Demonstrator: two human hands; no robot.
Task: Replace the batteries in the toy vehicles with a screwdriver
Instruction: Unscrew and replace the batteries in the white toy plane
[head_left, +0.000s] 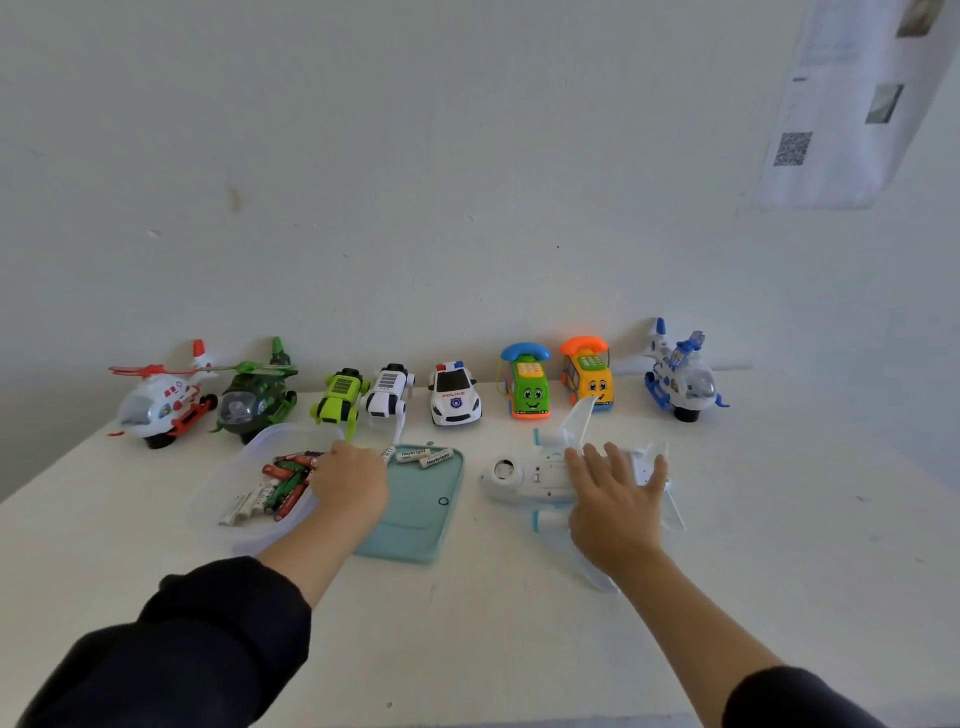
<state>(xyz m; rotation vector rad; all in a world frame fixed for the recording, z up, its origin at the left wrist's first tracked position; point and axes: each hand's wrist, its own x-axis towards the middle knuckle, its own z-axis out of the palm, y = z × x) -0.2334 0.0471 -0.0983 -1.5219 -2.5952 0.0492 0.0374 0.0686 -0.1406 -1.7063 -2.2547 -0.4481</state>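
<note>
Left hand: fingers are hidden in the clear container of batteries; grip cannot be told
Right hand: spread flat on the upturned toy plane
Between hands: teal tray, white batteries laid at its far end

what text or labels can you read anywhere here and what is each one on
"POLICE": hood of the white police car.
"Heybright": white batteries on the teal tray.
QR code and print on the wall sheet: too blurred to read.
Batteries in the clear container: print too small to read.
</note>
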